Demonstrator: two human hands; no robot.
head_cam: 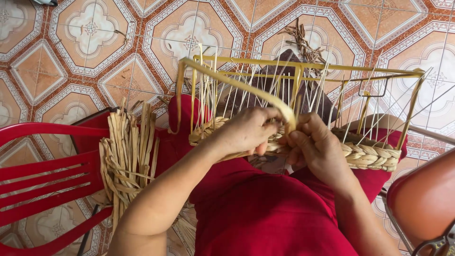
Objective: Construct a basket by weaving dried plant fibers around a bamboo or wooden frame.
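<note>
While both the left hand and right hand pinch the flat straw strand with closed fingers, a slackened grip could loosen the woven rim.

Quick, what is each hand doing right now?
Left hand: closed on the straw strand.
Right hand: closed on the basket weave.

Matt straw basket, metal frame
</note>
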